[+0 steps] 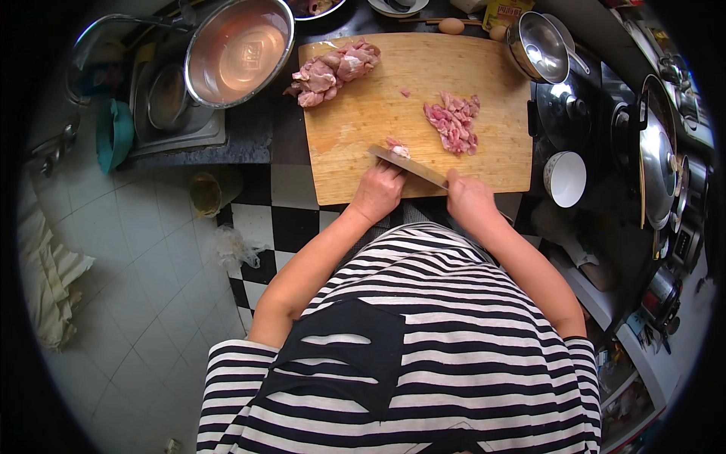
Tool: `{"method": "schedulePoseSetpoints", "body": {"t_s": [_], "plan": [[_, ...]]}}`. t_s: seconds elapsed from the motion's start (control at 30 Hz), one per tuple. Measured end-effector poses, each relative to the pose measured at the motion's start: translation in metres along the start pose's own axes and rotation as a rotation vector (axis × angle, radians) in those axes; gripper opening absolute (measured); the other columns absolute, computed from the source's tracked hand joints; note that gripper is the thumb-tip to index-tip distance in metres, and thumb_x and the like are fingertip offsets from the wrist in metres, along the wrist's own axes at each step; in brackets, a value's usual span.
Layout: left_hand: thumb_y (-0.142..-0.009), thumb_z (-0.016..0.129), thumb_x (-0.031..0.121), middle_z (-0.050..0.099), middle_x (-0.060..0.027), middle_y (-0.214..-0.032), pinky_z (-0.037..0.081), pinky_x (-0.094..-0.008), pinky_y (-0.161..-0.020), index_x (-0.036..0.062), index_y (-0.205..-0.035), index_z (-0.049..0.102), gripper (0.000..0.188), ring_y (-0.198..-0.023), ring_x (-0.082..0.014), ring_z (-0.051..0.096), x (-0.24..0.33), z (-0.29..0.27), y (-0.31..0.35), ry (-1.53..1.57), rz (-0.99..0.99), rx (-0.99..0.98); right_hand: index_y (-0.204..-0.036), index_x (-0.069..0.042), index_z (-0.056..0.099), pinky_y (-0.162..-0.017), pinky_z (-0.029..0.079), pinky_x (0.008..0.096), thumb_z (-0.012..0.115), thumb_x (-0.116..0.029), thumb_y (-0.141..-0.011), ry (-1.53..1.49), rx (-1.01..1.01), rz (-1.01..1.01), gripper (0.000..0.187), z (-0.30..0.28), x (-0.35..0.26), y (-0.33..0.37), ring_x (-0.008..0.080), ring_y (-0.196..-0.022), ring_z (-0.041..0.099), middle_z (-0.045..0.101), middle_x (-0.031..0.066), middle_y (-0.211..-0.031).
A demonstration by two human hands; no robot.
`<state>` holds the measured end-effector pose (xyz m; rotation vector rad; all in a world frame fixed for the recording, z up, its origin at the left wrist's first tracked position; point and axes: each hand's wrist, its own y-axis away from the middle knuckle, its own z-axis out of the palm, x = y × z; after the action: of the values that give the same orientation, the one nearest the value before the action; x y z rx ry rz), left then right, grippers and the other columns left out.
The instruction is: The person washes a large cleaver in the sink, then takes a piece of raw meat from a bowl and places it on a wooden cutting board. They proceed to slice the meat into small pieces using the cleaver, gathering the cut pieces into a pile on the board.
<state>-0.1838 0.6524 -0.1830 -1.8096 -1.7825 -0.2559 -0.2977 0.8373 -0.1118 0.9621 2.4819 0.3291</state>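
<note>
My right hand [470, 200] grips the handle of a broad-bladed kitchen knife [408, 166], whose blade slants up to the left across the near part of a wooden cutting board [363, 121]. Close against the near side of the blade is my left hand [378, 192], fingers curled; whatever lies under them is hidden. Just past the blade sits a small piece of raw meat [398, 148]. A pile of cut meat [454, 123] lies on the right half of the board, with one loose scrap [405, 92] apart from it. Larger uncut raw meat [336, 72] rests at the far left.
Left of the board, a metal basin [240, 54] stands beside the sink [204, 135]. Metal bowls [535, 49], a black lidded pot [563, 113] and a white bowl [566, 179] crowd the right side. An egg [451, 26] and chopsticks lie beyond the far edge.
</note>
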Motion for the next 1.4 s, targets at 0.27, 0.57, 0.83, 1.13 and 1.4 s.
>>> {"method": "schedulePoseSetpoints", "body": {"t_s": [0.27,0.57,0.83,1.13,1.4], "plan": [[-0.07,0.062,0.0,0.065,-0.0165,-0.102,0.053,-0.0404,-0.088,-0.0001,-0.093,0.069,0.024,-0.101,-0.0344,0.062,0.003,-0.002,0.004,0.062,-0.066,-0.025,-0.088,0.001,0.057,-0.064,0.053,0.0511,0.054,-0.004,-0.081,-0.01,-0.066,0.024,0.009,-0.004,0.008,0.006,0.0411,-0.069,0.066,0.065,0.0221,-0.071],[-0.071,0.06,0.0,0.064,-0.015,-0.106,0.053,-0.0394,-0.088,-0.0013,-0.099,0.068,0.029,-0.102,-0.0342,0.06,-0.003,-0.003,-0.002,0.0,-0.021,0.033,-0.088,0.002,0.058,-0.068,0.052,0.052,0.053,-0.005,-0.083,-0.039,-0.128,0.077,0.01,-0.018,-0.003,0.0,0.042,-0.072,0.066,0.065,0.0232,-0.073],[-0.07,0.059,0.001,0.064,-0.0148,-0.105,0.053,-0.0386,-0.086,-0.0009,-0.096,0.069,0.028,-0.099,-0.0332,0.06,-0.006,-0.003,-0.003,-0.019,0.017,0.039,-0.086,0.002,0.057,-0.066,0.052,0.0515,0.055,-0.004,-0.081,-0.012,-0.111,0.081,0.008,-0.016,0.004,0.01,0.0416,-0.072,0.065,0.065,0.0232,-0.073],[-0.072,0.059,0.006,0.064,-0.0133,-0.102,0.053,-0.0377,-0.081,0.0005,-0.088,0.069,0.019,-0.098,-0.0309,0.06,-0.012,0.009,0.005,-0.09,-0.009,0.028,-0.089,0.001,0.056,-0.063,0.054,0.0488,0.056,-0.003,-0.079,0.011,-0.04,0.024,0.011,0.001,-0.042,-0.044,0.0379,-0.074,0.068,0.067,0.0205,-0.076],[-0.074,0.058,0.005,0.062,-0.0111,-0.098,0.052,-0.0378,-0.077,0.0003,-0.094,0.067,0.022,-0.093,-0.029,0.059,-0.009,0.001,-0.003,-0.06,0.012,0.008,-0.089,0.001,0.06,-0.069,0.053,0.0516,0.055,-0.008,-0.083,-0.088,-0.1,0.162,0.012,-0.001,0.002,-0.003,0.0422,-0.078,0.066,0.067,0.0242,-0.079]]}}
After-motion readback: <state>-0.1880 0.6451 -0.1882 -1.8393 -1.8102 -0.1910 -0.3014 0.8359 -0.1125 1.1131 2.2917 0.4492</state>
